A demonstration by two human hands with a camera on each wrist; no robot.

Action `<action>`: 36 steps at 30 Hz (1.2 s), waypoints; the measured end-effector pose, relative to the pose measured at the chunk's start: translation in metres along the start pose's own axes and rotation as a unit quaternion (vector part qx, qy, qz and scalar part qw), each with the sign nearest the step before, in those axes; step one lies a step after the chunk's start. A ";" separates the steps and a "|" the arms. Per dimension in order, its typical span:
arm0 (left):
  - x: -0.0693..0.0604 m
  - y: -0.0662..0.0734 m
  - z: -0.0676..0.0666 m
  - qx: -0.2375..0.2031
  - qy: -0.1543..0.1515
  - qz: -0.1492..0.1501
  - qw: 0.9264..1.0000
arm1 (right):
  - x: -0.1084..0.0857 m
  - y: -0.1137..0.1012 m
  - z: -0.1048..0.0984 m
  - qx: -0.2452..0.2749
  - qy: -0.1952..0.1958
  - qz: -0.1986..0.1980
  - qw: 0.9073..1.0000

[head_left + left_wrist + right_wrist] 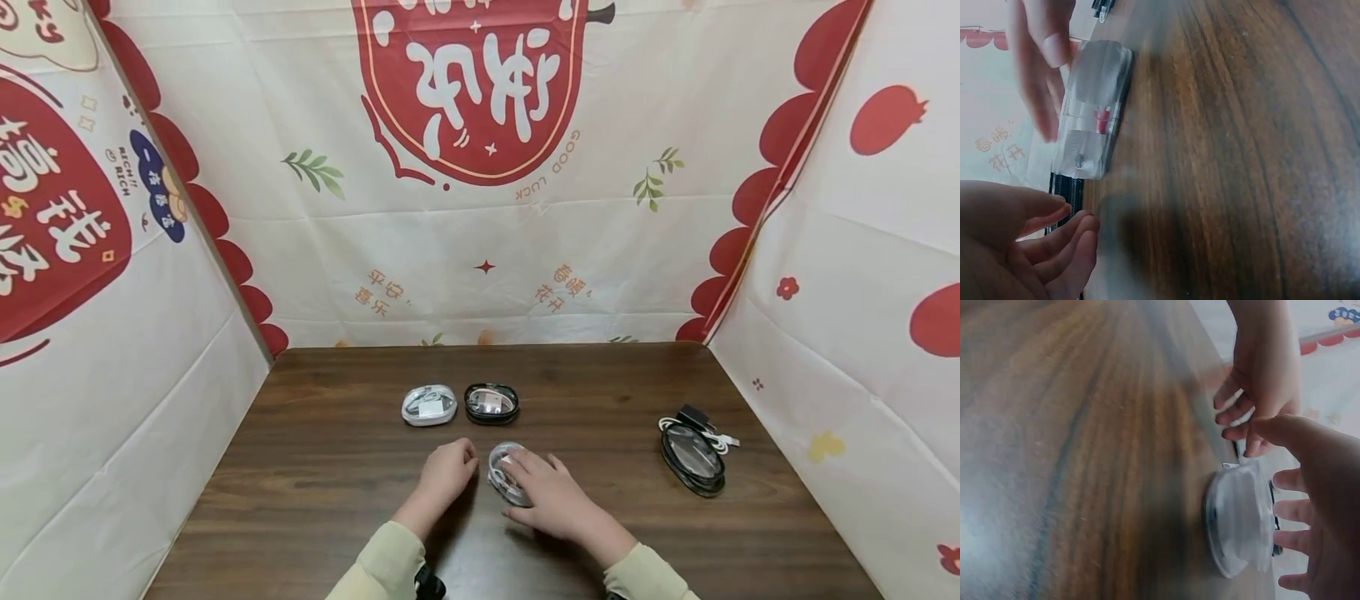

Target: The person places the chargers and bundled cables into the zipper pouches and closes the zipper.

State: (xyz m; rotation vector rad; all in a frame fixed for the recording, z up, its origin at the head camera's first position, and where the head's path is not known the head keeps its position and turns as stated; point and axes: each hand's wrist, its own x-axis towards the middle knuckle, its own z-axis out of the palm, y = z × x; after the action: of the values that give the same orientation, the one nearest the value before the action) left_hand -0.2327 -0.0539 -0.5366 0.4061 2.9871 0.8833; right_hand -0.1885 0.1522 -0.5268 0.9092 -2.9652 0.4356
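A coiled white cable in clear wrapping [496, 473] lies on the table in front of the person. Over its right side spreads the right hand [555, 498], its fingers apart above the coil and the thumb on the near side. From the right wrist view, those fingers stand beside the wrapped coil [1238, 519] without closing round it; any light contact is hard to make out. Just left of the coil is the left hand [447, 472], fingers loosely bent. The left wrist view shows this hand [1029, 244] with nothing in it, apart from the wrapped coil [1088, 109].
Farther back lie a wrapped white cable coil [429, 406] and a wrapped black one [491, 404], side by side. To the right, a larger black cable coil [696, 458] lies against a black adapter [694, 417] and a white cable [722, 442]. Printed cloth [480, 225] encloses the wooden table [330, 467].
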 end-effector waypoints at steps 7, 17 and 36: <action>-0.016 0.008 -0.006 -0.016 -0.021 0.015 1.000 | 0.001 0.015 -0.010 0.046 0.056 0.078 0.994; -0.031 0.033 0.007 -0.008 -0.097 0.049 0.994 | 0.013 0.038 -0.006 0.115 0.060 0.177 0.976; -0.020 0.038 0.016 -0.018 -0.060 -0.003 0.998 | 0.020 0.042 0.000 0.175 0.087 0.193 0.962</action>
State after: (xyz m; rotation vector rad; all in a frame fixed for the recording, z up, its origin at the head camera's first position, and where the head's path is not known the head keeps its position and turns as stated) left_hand -0.2025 -0.0200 -0.5313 0.4335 2.8570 0.8779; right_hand -0.2282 0.1743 -0.5360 0.2668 -2.9399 1.0176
